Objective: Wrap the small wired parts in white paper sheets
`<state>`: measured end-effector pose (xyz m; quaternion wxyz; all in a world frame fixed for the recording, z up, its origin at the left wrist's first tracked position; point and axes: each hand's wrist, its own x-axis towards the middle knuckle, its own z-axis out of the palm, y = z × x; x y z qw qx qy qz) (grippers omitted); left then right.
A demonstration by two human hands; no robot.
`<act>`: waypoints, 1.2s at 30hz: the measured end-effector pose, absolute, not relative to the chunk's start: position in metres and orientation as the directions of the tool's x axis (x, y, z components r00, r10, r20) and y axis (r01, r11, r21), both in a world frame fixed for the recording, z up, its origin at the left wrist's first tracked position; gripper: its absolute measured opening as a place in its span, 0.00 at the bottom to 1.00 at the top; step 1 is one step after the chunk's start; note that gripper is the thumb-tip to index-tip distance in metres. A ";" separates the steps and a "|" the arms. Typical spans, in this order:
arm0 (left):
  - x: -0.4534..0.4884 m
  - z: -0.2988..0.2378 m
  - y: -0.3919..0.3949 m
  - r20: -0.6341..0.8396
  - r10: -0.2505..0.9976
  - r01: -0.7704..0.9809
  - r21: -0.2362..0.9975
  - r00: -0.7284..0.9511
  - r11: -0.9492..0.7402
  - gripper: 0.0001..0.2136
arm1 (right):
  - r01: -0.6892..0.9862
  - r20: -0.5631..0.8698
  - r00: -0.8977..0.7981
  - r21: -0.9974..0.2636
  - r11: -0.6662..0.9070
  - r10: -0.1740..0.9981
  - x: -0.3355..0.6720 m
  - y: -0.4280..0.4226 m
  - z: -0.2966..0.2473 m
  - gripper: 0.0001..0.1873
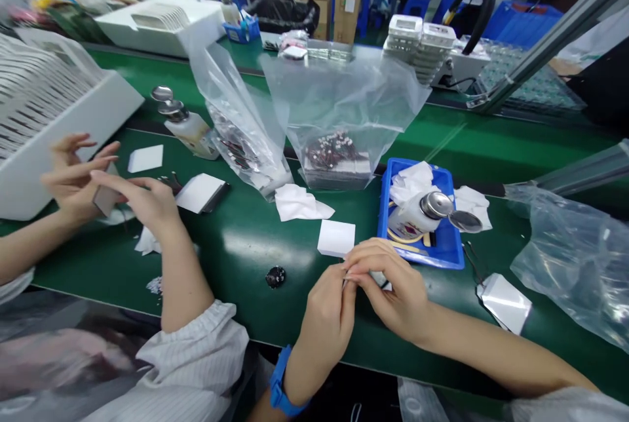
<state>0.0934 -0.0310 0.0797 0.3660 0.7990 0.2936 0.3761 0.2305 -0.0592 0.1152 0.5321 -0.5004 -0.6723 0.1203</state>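
My left hand (327,317), with a blue band at its wrist, meets my right hand (390,291) above the green bench (236,304). Fingers of both are pinched together at the tips, and what they hold is too small and covered to make out. Part of a pale, flat piece (379,279) shows beneath my right fingers. Just beyond my fingertips lies a small stack of white cards (337,238). A round black lump (276,276) with pale specks sits left of my left hand.
Behind my right hand stands a blue tray (445,251) with a pump bottle (413,217) and crumpled tissue. Clear bags (344,91) of wired parts stand at the back. At right lie white-faced flat pieces (506,301). A co-worker's hands (147,202) hold a flat piece at left.
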 end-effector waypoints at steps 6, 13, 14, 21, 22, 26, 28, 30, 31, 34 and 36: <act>0.093 0.081 -0.031 0.358 0.759 0.236 0.803 0.544 -0.547 0.10 | 0.553 0.588 0.076 -0.697 0.457 0.805 0.230 -0.059 0.112 0.11; 0.091 0.084 -0.033 0.375 0.738 0.224 0.789 0.561 -0.572 0.10 | 0.550 0.609 0.070 -0.684 0.478 0.790 0.230 -0.057 0.114 0.11; 0.091 0.085 -0.033 0.379 0.736 0.230 0.783 0.561 -0.578 0.10 | 0.552 0.610 0.067 -0.681 0.480 0.789 0.231 -0.058 0.114 0.12; 0.093 0.088 -0.034 0.394 0.725 0.274 0.739 0.564 -0.615 0.10 | 0.557 0.623 0.081 -0.676 0.483 0.778 0.231 -0.059 0.109 0.11; 0.093 0.088 -0.034 0.397 0.724 0.278 0.734 0.564 -0.619 0.10 | 0.551 0.625 0.087 -0.679 0.486 0.775 0.231 -0.059 0.109 0.11; 0.095 0.087 -0.035 0.423 0.721 0.308 0.700 0.548 -0.644 0.10 | 0.532 0.639 0.114 -0.686 0.496 0.761 0.230 -0.059 0.108 0.12; 0.097 0.088 -0.035 0.448 0.709 0.326 0.666 0.544 -0.671 0.10 | 0.537 0.633 0.129 -0.692 0.483 0.763 0.229 -0.060 0.107 0.12; 0.098 0.090 -0.034 0.477 0.686 0.328 0.632 0.550 -0.702 0.10 | 0.539 0.625 0.146 -0.700 0.468 0.767 0.229 -0.061 0.107 0.11; 0.098 0.090 -0.033 0.490 0.674 0.325 0.618 0.553 -0.716 0.10 | 0.536 0.622 0.155 -0.705 0.464 0.767 0.229 -0.061 0.107 0.10; 0.099 0.092 -0.031 0.538 0.649 0.326 0.578 0.537 -0.748 0.09 | 0.511 0.624 0.166 -0.717 0.474 0.764 0.228 -0.063 0.106 0.09; 0.100 0.091 -0.030 0.563 0.637 0.321 0.561 0.527 -0.763 0.09 | 0.492 0.620 0.168 -0.727 0.480 0.766 0.227 -0.063 0.106 0.07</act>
